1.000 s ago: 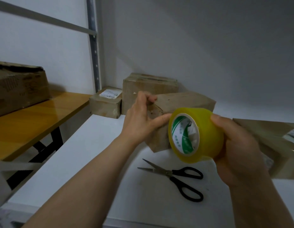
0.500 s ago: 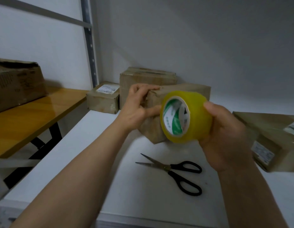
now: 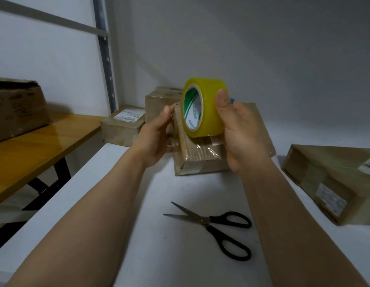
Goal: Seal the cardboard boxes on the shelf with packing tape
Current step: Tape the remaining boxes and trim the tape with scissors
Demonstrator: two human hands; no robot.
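I am looking at the middle box (image 3: 200, 164). It stands on the white shelf (image 3: 151, 245), between my two arms, with its near end facing me. I think it is light, because it is small and made of thin brown card. The card is stiff at the corners but would bend in the flat parts, so the side edges look like the best place to hold it.

The tape roll (image 3: 202, 108) is up in front of the box, just above its near end. It is fat, yellow and round, with a hard ring inside. I think it is smooth and a bit slippery on the outside, and the loose tape is very sticky. A shiny strip (image 3: 200, 149) of it lies on the box under the roll.

My left hand (image 3: 157, 137) holds the left edge of the box, with the fingers bent around it. I cannot tell if it is also pinching the end of the tape.

My right hand (image 3: 242, 133) holds the roll, with the thumb pressed on the near side and the fingers behind it.

The scissors (image 3: 217, 226) lie near me on the shelf, a little open. No hand touches them. Another box (image 3: 329, 179) lies on the right.
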